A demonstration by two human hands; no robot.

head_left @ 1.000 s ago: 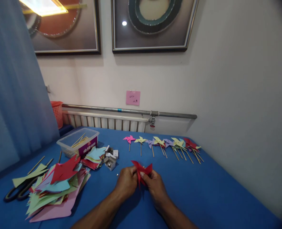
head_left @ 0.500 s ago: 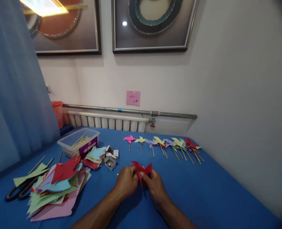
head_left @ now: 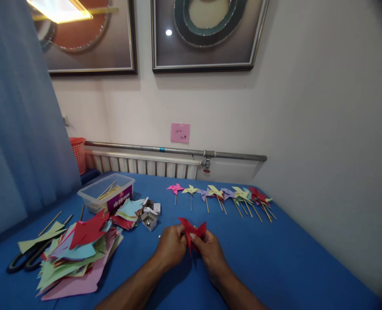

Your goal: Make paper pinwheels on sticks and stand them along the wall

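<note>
A red paper pinwheel (head_left: 195,231) is held between my two hands above the blue table (head_left: 268,258). My left hand (head_left: 172,246) is closed on its left side, the thumb and fingertips near its middle. From the right, my right hand (head_left: 211,254) pinches the paper, with the thumb lying across the front. Whether a stick is behind the paper is hidden by the fingers. A tiny shiny piece (head_left: 159,237) lies on the table just left of my left hand.
Small white boxes of pins (head_left: 150,221) sit left of centre. Paper sheets (head_left: 77,262) are piled over scissors (head_left: 32,256) at left, by a clear tub (head_left: 105,193) of sticks. Finished pinwheels (head_left: 216,193) lie in a row toward the back right.
</note>
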